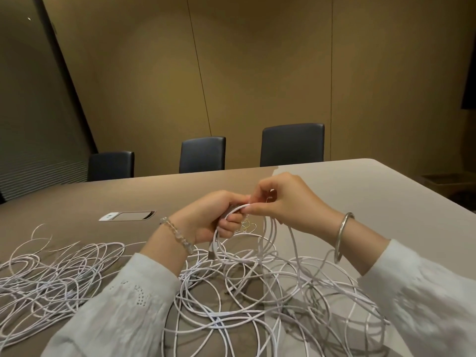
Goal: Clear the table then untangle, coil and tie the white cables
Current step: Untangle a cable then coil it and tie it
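Note:
A coil of white cable (pixel 244 248) hangs from both hands above the table. My left hand (pixel 213 217) grips the top of the coil with curled fingers. My right hand (pixel 280 197) pinches the cable just right of that grip, fingertips at the loop's top. A thin gold twist tie (pixel 249 227) shows under the left fingers. Tangled white cables (pixel 296 300) spread over the table below and to the right. A second tangled heap of white cables (pixel 51 274) lies at the left.
The grey-brown table (pixel 360 202) carries a flush power socket panel (pixel 127 216) behind the left heap. Three dark chairs (pixel 202 154) stand along the far edge. A bin-like box (pixel 448 181) sits on the floor at the right.

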The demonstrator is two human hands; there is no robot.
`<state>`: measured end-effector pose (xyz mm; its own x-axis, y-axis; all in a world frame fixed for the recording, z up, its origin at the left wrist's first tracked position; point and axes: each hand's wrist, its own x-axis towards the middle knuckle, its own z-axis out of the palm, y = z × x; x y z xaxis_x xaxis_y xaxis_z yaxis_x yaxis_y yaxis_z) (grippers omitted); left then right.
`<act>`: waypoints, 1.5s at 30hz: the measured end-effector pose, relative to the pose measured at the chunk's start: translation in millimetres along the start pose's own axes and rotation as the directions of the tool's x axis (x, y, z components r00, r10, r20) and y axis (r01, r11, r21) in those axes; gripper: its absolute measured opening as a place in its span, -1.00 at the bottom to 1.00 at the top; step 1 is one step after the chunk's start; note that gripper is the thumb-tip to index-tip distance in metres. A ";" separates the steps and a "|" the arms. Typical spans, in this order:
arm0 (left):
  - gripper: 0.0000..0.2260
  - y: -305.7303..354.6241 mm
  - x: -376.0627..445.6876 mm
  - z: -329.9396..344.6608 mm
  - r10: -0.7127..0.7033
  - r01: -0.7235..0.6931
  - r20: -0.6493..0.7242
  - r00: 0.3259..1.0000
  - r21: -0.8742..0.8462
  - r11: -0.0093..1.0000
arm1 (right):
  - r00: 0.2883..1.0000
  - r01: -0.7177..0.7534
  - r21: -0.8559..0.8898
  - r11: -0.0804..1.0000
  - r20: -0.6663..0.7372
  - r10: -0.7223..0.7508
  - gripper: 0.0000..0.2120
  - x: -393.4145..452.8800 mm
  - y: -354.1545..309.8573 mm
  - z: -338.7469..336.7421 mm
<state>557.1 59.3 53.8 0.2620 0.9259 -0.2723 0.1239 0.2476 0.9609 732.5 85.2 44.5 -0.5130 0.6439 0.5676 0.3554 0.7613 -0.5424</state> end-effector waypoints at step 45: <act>-0.69 41.4 -40.1 -75.4 0.412 -0.622 -0.525 0.744 -0.322 0.713 | 0.857 -0.254 0.127 0.959 0.489 0.163 -0.83 -22.4 32.8 2.8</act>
<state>479.6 53.9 108.3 -0.2567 0.9412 0.2196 -0.3833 -0.3077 0.8708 753.5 95.5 12.3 -0.7638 0.6384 0.0955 0.3721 0.5563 -0.7430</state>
